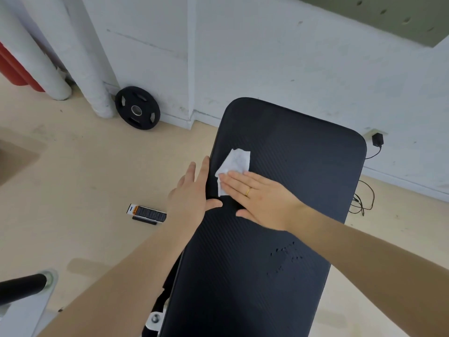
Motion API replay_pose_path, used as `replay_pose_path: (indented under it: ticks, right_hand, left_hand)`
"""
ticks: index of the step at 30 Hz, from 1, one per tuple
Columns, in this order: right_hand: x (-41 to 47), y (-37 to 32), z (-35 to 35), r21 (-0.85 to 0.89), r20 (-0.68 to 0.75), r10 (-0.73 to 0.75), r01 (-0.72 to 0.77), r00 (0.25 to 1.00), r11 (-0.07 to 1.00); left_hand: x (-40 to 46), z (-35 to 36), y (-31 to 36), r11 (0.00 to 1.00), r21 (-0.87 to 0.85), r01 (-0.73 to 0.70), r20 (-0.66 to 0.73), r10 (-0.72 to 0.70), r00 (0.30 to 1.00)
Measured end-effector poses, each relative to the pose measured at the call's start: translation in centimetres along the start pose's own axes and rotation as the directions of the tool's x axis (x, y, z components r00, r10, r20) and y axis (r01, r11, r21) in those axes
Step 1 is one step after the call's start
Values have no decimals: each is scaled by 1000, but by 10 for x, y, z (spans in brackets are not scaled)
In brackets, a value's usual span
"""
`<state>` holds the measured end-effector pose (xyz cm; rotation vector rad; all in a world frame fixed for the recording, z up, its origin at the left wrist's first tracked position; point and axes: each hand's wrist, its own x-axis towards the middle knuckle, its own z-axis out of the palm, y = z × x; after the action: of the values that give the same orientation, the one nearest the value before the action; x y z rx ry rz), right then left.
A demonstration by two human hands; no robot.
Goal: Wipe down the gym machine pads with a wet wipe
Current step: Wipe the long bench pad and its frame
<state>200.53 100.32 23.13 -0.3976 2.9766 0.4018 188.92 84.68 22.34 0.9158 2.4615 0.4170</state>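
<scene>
A long black ribbed bench pad point(286, 152) runs from the bottom of the view toward the white wall. A crumpled white wet wipe point(237, 161) lies on its upper left part. My right hand point(262, 200) presses flat on the wipe's lower edge, fingers straight and together, a gold ring on one finger. My left hand point(194, 193) rests on the pad's left edge, fingers extended along the side and thumb lying on the top surface.
A black weight plate point(137, 108) leans against the wall at the left. A small black-and-orange package point(147, 213) lies on the beige floor left of the bench. Black cables point(364, 198) and a plug adapter point(377, 139) sit at the right. A black bar end point(24, 285) pokes in bottom left.
</scene>
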Motion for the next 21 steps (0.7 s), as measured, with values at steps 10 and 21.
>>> replay_pose_path:
  ticks: [10, 21]
  right_hand:
    - [38, 79, -34, 71, -120, 437, -432, 891, 899]
    - [1, 69, -18, 88, 7, 141, -141, 990, 986]
  left_hand:
    - [1, -1, 1, 1000, 8, 16, 8, -16, 1000]
    - [-3, -1, 7, 997, 76, 25, -20, -23, 1000]
